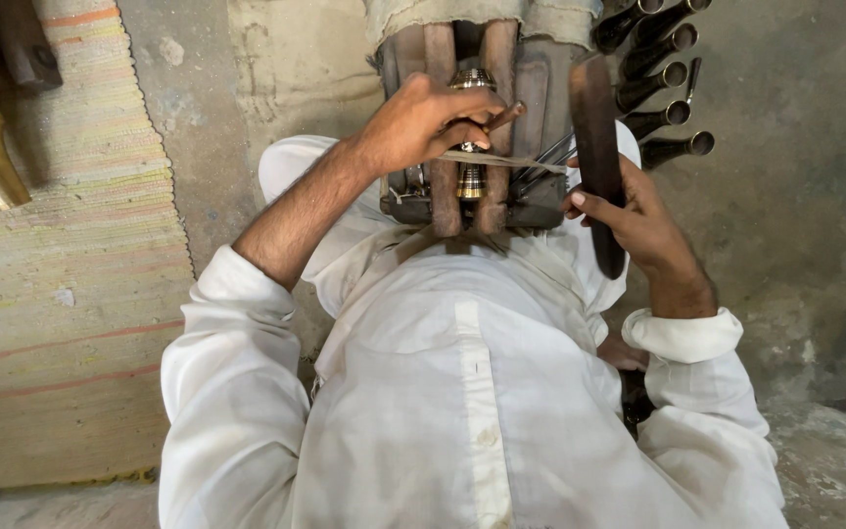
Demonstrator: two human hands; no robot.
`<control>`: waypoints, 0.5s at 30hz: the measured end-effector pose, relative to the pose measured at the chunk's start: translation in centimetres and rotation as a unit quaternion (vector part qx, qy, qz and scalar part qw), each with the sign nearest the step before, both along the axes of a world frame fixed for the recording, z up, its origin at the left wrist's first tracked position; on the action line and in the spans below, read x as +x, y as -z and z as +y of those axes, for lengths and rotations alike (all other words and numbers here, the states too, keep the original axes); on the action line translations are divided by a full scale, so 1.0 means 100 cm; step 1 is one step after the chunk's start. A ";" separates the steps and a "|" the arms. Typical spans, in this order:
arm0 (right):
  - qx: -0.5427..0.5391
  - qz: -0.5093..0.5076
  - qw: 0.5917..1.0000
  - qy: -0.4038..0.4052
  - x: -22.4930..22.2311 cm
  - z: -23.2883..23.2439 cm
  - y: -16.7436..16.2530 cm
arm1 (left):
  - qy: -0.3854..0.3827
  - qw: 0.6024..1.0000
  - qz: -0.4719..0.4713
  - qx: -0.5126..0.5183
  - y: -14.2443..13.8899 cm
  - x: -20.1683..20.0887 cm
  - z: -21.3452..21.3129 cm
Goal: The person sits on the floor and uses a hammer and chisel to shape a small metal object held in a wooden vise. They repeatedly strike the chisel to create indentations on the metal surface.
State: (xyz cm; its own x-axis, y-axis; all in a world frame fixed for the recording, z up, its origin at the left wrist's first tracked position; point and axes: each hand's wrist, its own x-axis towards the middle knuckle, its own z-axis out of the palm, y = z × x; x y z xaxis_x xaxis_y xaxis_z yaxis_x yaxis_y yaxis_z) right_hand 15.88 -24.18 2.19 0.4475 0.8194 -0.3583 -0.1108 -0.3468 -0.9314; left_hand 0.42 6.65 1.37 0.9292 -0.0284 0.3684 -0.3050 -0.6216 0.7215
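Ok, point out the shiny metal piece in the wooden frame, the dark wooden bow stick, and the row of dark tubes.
metal piece [471, 178], head view, on its lower ringed part.
bow stick [596, 127], head view, on its broad upper half above the right hand.
dark tubes [660, 86], head view, on a middle tube's body.

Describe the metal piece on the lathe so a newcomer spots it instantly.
Start at the wooden frame above the white shirt. Between its two upright bars, under the left hand, sits the metal piece. It alone is shiny and ringed; the dark tubes lie off to the right.
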 end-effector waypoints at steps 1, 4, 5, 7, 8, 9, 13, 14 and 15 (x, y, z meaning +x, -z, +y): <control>-0.001 -0.065 0.998 -0.009 0.002 0.000 -0.001 | -0.001 1.000 0.011 0.001 0.000 0.000 0.000; -0.008 -0.230 0.973 -0.002 0.003 0.001 -0.005 | 0.004 1.000 0.026 -0.002 0.002 0.000 0.001; -0.010 -0.270 0.963 0.024 0.001 0.000 -0.009 | 0.007 1.000 0.028 -0.004 0.003 0.000 0.001; 0.028 -0.361 0.930 0.061 -0.003 0.000 -0.018 | 0.016 1.000 0.005 0.007 0.008 0.002 0.002; 0.069 -0.410 0.906 0.072 -0.003 0.001 -0.024 | 0.021 1.000 -0.007 0.012 0.010 0.003 0.002; 0.110 -0.458 0.878 0.083 -0.003 0.002 -0.030 | 0.024 0.999 -0.023 0.019 0.013 0.004 0.001; -0.014 -0.715 0.699 -0.020 0.005 0.006 -0.056 | 0.018 0.998 -0.046 0.048 0.021 0.005 0.001; 0.007 -0.697 0.717 -0.016 0.006 0.007 -0.060 | 0.013 0.998 -0.041 0.054 0.022 0.003 0.000; 0.031 -0.681 0.732 -0.011 0.007 0.008 -0.063 | 0.018 0.998 -0.032 0.046 0.022 0.003 0.000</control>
